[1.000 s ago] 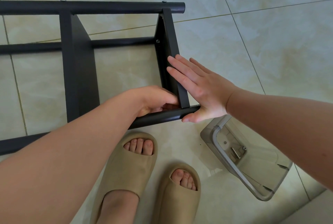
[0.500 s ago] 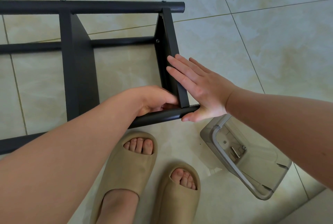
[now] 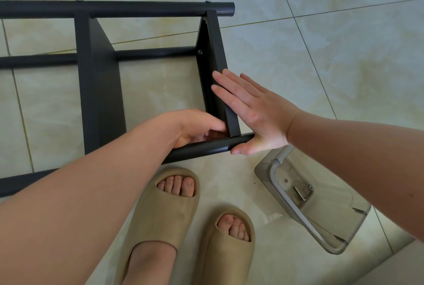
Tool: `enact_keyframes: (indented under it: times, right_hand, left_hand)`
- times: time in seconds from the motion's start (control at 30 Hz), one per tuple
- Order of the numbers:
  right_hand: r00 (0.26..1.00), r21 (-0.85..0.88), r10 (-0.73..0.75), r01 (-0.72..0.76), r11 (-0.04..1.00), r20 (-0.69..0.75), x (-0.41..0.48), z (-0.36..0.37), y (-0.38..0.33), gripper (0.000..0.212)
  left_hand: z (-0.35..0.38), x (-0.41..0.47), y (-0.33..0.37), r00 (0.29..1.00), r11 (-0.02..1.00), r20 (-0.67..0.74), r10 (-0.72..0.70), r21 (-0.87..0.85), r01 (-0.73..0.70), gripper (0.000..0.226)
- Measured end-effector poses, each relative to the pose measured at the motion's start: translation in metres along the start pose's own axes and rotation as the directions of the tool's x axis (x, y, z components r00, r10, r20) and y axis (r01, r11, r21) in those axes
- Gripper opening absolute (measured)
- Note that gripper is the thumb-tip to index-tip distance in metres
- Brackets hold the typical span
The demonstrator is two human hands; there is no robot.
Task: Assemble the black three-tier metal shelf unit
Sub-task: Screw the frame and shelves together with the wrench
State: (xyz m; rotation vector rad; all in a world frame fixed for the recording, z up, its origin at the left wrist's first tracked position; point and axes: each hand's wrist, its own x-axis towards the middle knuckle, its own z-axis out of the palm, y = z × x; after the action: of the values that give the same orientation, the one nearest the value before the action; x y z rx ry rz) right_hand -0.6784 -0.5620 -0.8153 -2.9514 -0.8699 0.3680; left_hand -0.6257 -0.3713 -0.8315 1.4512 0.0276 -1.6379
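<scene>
- On the tiled floor [image 3: 332, 60], the black metal shelf unit [image 3: 101, 101] is lying on its side, with its far tube [image 3: 137, 9] and near tube [image 3: 206, 148] running left to right.
- The end shelf panel [image 3: 218, 55] is spanning between these two tubes at the right end of the frame.
- The right hand [image 3: 257, 115] is lying flat and released, its straight fingers [image 3: 227, 92] pressing against the outer face of the end shelf panel and its thumb sitting just beside the end of the near tube.
- The left hand [image 3: 192, 126] is reaching into the inner corner where the end shelf panel is meeting the near tube. Its fingers are curling there, but the view is hiding whether they are grasping anything.
- A clear plastic container [image 3: 263, 172] is sitting on the floor near the right forearm, holding a small screw [image 3: 299, 194].
- Two beige slippers [image 3: 165, 211] are standing on the floor just below the near tube.
</scene>
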Motion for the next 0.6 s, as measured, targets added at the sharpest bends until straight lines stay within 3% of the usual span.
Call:
enact_keyframes:
  times: [0.17,0.6]
  right_hand:
    - [1.0,0.0,-0.004,0.004,1.0,-0.011,0.0001,0.0003,0.0001,0.122]
    - [1.0,-0.006,-0.009,0.009,1.0,-0.013,-0.0001,0.0009,0.0004,0.122]
  left_hand:
    - [0.0,0.0022,-0.0016,0.993,0.997,-0.081,0.081,-0.011,-0.082,0.017]
    - [0.0012,-0.0005,0.0016,0.984,0.985,-0.05,0.168,0.052,-0.166,0.02]
